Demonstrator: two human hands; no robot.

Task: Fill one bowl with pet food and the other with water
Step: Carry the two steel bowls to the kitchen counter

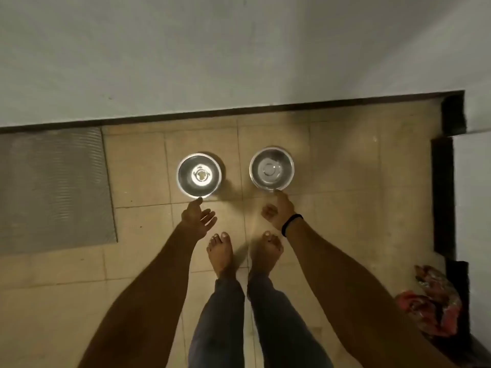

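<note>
Two round, shiny steel bowls (199, 175)

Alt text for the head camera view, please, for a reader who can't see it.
Seen from above, a barefoot person reaches down to two steel bowls on a tiled floor: the left hand, fingers spread, touches the rim of the left bowl, the right hand that of the right bowl. No food shows in either; a grey mat lies at left.

two steel bowls (199, 174) — upright, side by side
</note>
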